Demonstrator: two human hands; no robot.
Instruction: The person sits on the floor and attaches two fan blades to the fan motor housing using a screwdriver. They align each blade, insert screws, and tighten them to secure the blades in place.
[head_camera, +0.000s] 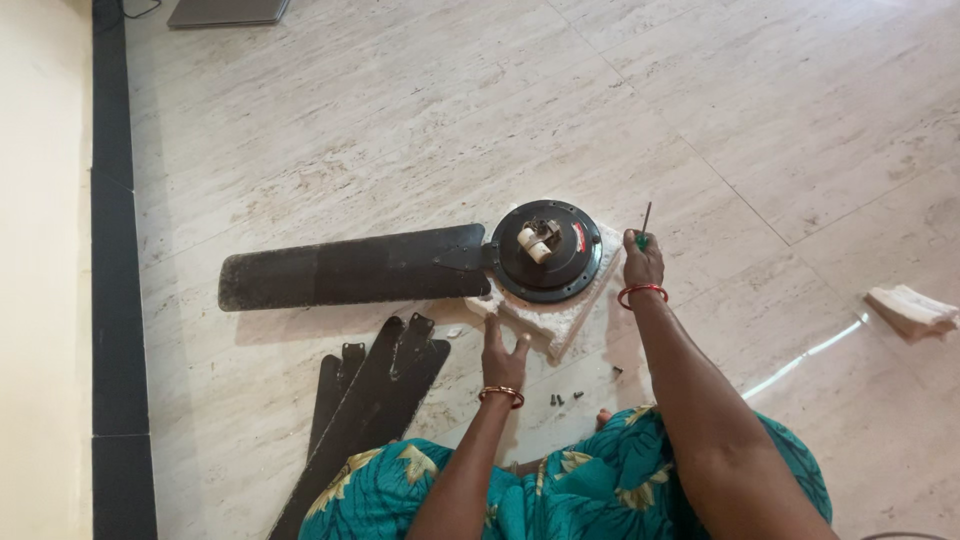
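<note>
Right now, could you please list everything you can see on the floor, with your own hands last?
fan motor: one, black, on the foam block
foam block: one, white, floor centre
attached blade: one, dark brown, left of motor
loose blades: a stack, dark, near the knee
screws: a few, dark, on the floor
cloth: one, white, far right
left hand: flat on the foam
right hand: holding a green-handled screwdriver
</note>
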